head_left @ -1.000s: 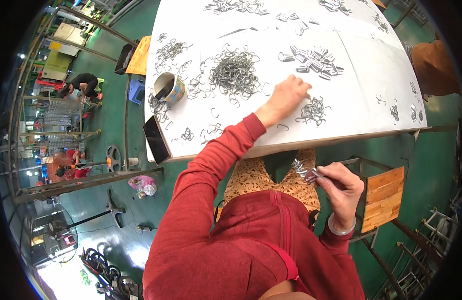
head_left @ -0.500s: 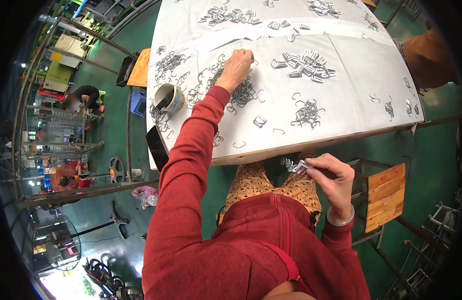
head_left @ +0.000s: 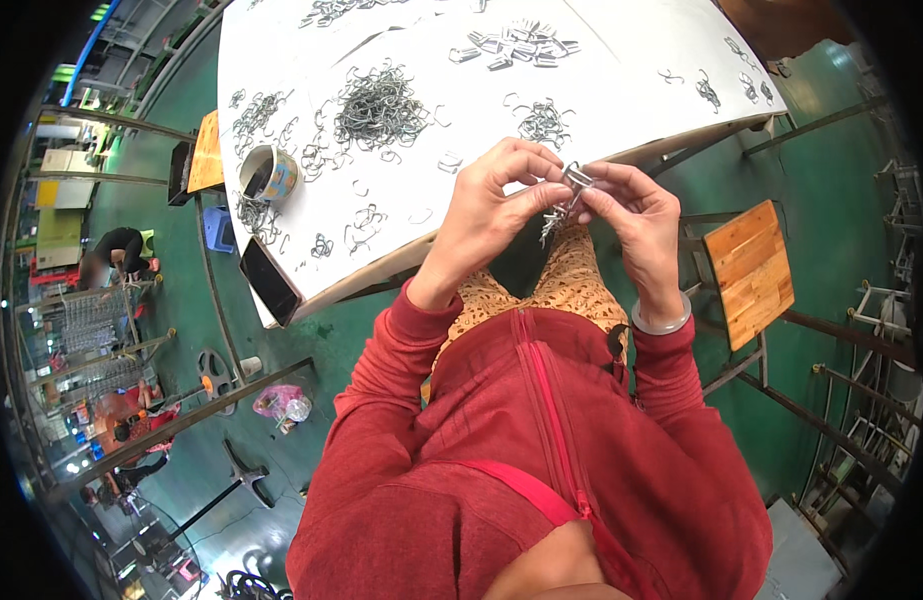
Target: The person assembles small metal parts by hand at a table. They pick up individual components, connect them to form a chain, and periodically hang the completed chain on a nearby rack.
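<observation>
Both my hands meet just off the table's near edge. Between their fingertips is a small silver metal clip (head_left: 578,177), with a cluster of bent metal wire pieces (head_left: 554,222) dangling below it. My right hand (head_left: 636,220) pinches the clip from the right, thumb and fingers closed. From the left my left hand (head_left: 501,205) closes thumb and fingertips on it; whether a small wire hook is also between those fingers is hidden. Nearest beyond the hands lies a small heap of wire hooks (head_left: 544,123) on the white-covered table (head_left: 601,90).
A large pile of wire hooks (head_left: 381,106) and a pile of silver clips (head_left: 521,46) lie farther back. A round tub (head_left: 281,175) and a dark phone (head_left: 269,281) stand at the table's left. A wooden stool (head_left: 749,275) is right. Other people are far left.
My left hand has come back from the hook pile to meet the right hand. The right hand has risen slightly toward the table edge with the clip. The view has shifted.
</observation>
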